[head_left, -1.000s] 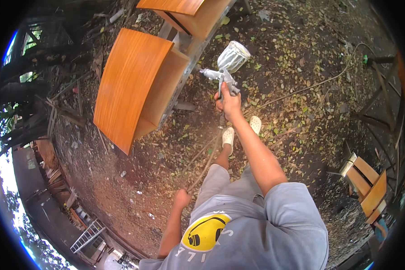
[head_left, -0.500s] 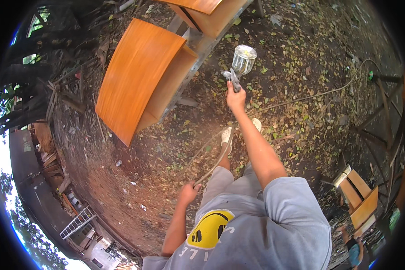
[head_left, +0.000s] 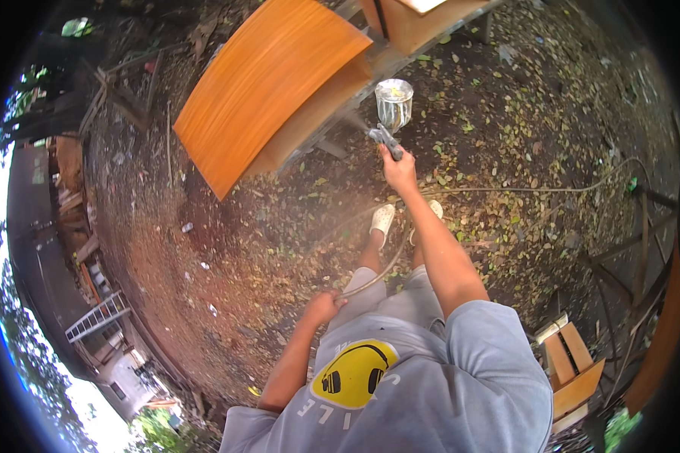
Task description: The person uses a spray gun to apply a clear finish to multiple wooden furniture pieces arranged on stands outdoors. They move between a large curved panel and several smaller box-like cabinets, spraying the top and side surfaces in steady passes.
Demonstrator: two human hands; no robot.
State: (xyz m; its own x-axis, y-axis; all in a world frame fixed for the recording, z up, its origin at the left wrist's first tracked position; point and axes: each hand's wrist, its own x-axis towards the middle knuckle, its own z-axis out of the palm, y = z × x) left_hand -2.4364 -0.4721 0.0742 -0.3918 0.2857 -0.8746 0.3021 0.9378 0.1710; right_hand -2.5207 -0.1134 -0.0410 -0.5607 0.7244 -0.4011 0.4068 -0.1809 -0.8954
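My right hand (head_left: 400, 171) is wrapped round the handle of a spray gun (head_left: 385, 139). On top of the gun sits a paint-streaked metal cup (head_left: 394, 106). The nozzle points at a wooden furniture piece (head_left: 272, 83) with a glossy orange-brown top and an open, box-like side. Faint mist hangs between the nozzle and that side. Low by my lap, my left hand (head_left: 324, 308) is closed round a thin air hose (head_left: 379, 276). The hose curves past my legs, and a length of it trails off to the right.
A second wooden piece (head_left: 423, 34) stands beside the first, at the top edge. Leaves litter the dirt ground (head_left: 506, 219) around my pale clogs (head_left: 383, 217). More wooden furniture (head_left: 570, 366) stands lower right, near a dark frame (head_left: 619, 279). A ladder (head_left: 98, 317) leans far left.
My view has turned, so the furniture appears farther up and right. The spray gun is tilted differently and now sits nearer the first piece's open side. My left hand keeps the hose.
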